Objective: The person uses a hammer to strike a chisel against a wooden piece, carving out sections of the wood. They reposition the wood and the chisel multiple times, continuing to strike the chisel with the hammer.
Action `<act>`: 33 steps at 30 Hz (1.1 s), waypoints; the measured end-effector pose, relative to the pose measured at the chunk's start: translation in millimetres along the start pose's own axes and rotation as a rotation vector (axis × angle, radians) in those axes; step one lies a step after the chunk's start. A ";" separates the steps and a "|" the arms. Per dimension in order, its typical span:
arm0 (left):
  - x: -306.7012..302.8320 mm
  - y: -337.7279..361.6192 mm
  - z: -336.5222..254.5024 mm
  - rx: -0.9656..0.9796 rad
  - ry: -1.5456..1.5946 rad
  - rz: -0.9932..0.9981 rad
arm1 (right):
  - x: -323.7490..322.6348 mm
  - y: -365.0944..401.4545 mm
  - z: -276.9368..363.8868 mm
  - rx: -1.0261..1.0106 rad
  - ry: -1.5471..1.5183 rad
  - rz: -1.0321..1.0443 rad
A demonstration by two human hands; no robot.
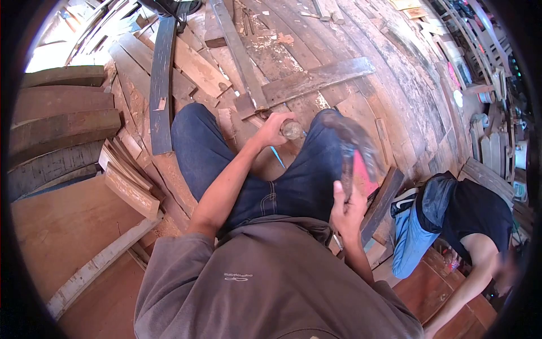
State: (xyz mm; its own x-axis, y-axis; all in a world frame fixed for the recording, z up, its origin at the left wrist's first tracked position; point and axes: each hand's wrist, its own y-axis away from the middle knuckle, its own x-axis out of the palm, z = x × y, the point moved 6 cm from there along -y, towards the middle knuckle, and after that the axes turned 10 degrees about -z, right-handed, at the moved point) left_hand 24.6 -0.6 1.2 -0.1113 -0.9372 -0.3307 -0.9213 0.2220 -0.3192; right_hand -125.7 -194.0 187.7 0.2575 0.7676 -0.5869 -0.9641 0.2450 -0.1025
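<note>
My left hand (pixel 275 130) is closed around a chisel (pixel 292 130), whose round, worn handle end faces up towards me. The chisel's blade is mostly hidden below the hand, near the corner of a wooden frame (pixel 317 79) made of joined boards, between my knees. On the other side, my right hand (pixel 349 208) grips a hammer (pixel 353 135) by its handle. The hammer's head is raised above my right knee and blurred by motion. Behind the hammer shows something flat and pink (pixel 362 172), partly covered.
Curved wooden planks (pixel 68 133) are stacked on the left, near a dark narrow board (pixel 162 85). Offcuts and sawdust lie on the plank floor (pixel 389 68). Close on my right, another person (pixel 474 220) bends over a reddish-brown board (pixel 418 291). Cluttered shelves line the far right.
</note>
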 end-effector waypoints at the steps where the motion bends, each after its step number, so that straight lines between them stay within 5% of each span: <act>1: -0.7 0.1 1.6 0.001 -0.003 -0.005 | 0.0 2.8 -1.6 -0.017 -0.052 -0.021; 4: -0.6 2.3 12.7 -0.019 0.009 0.013 | 16.6 10.5 -12.6 -0.105 -0.113 -0.066; 7: 4.4 18.7 22.3 0.110 -0.003 -0.082 | 57.2 10.9 -59.4 0.002 0.226 0.265; 18: 0.6 8.2 -6.8 0.050 -0.017 -0.008 | -22.7 -15.3 -43.0 0.154 -0.093 -0.021; 22: 13.2 14.5 -24.9 0.039 0.005 0.149 | -23.0 -16.6 -42.1 0.167 -0.131 -0.042; 33: 24.4 16.6 -13.8 0.098 0.002 0.199 | -0.7 2.2 -66.7 0.194 -0.026 0.031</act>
State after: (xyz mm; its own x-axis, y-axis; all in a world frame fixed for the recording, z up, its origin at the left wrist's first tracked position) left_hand 1.5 -23.4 0.2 -0.2878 -0.8730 -0.3938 -0.8406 0.4273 -0.3328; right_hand -132.4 -233.5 134.4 0.2319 0.7908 -0.5664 -0.9416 0.3286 0.0733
